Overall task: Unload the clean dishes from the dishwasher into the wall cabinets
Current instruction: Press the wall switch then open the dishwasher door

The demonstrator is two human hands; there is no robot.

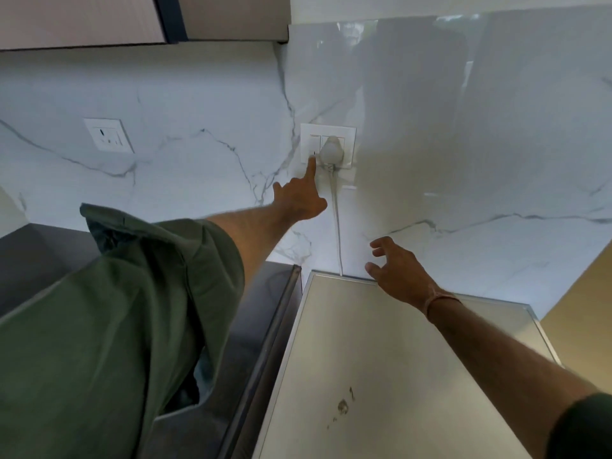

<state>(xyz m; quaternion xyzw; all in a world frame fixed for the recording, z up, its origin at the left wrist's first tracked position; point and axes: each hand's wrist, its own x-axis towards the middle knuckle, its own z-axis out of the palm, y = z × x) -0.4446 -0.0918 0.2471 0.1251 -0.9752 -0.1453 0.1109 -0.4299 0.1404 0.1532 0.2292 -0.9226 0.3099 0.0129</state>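
Marble-veined white wall panels back this kitchen corner. Nearest lies the pale grey, metal-edged flat top of a boxy appliance (381, 359), marked with a few brown spots. I take it to be the dishwasher; its door and the dishes are out of view. Over its far edge hovers the right hand (395, 265), its grip slack, fingers spread, holding nothing. Farther off, the left hand (299, 198) lays a straight index finger on the rocker of the white wall switch-and-socket plate (347, 132), its other fingers folded and holding nothing, just left of the rounded white plug (332, 148). Best to press squarely with the fingertip, clear of the plug, until the rocker tips. No brand or lettering is legible. Farthest, up left, hang the beige wall cabinets (82, 21).
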